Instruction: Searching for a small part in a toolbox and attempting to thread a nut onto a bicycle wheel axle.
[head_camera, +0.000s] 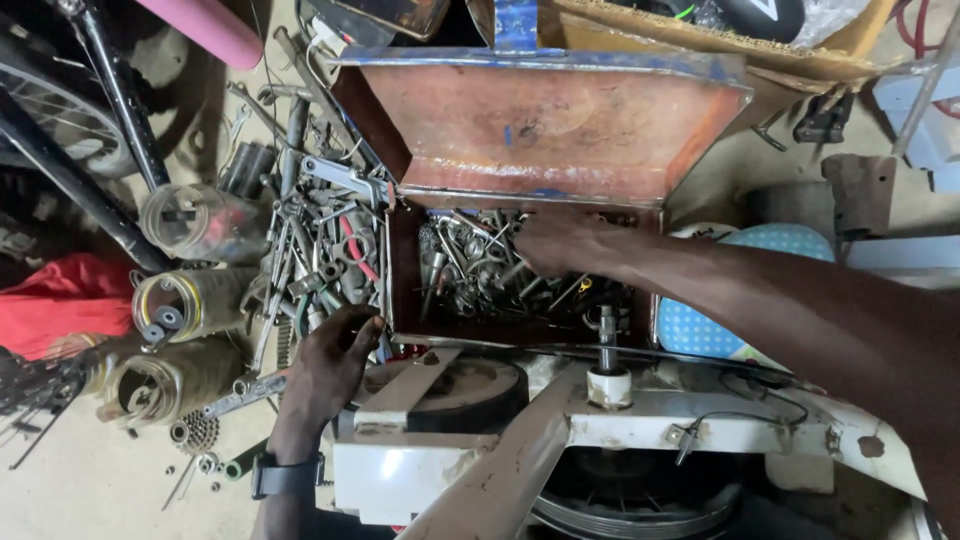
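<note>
Step in hand, as I judge it: searching the toolbox (405, 285) for a part. The rusty metal box stands open on the floor, lid (540, 125) tilted back, its inside packed with bolts, spanners and small fittings (480, 275).

Right hand (560, 245): reaches in from the right, over the back half of the box, fingers curled down among the hardware. Whether it has closed on any piece cannot be told; the fingertips are hidden.

Left hand (330, 355): rests at the front left corner of the box, fingers loosely bent against the wall, holding nothing visible.

The next move calls for a firm pinch on one item and a straight lift, so neighbouring pieces do not snag.

Count: one box, one lid, two hands, three clear jars (185, 300) lying left of the tool heap (320, 250). Loose tools are too tangled to count.
</note>
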